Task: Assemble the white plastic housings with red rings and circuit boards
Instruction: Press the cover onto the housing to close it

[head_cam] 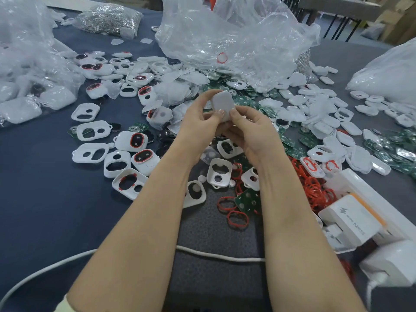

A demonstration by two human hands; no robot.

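Plastic dominates here: a white housing, smooth, matte and round-cornered, is held up above the middle of the table with its closed back toward the camera. The left hand and right hand meet on it. Each grips one side with curled fingers, and both thumbs press on its lower back.

More housings lie scattered around. They are glossy shells with one large oval hole and one small round one, and some carry a red rim in the oval. Thin red rings, oval with small tabs, are heaped just right of the right forearm, with a few loose ones nearer the camera. Green boards with silvery round pads lie among them and in a drift beyond the hands.

Everything sits on a dark blue-grey cloth with a fine weave. Crumpled clear bags rise at the back and on the left. A pouch of shiny metal bits lies at the back left. A white cable runs across beneath the forearms. A white box with a lightning mark sits at the right edge. Brown cartons stand behind the table.

The housing's open face is turned away, so it cannot be told whether a ring or board sits inside. The thumbs cover its lower end. The print on the box is too blurred to read.
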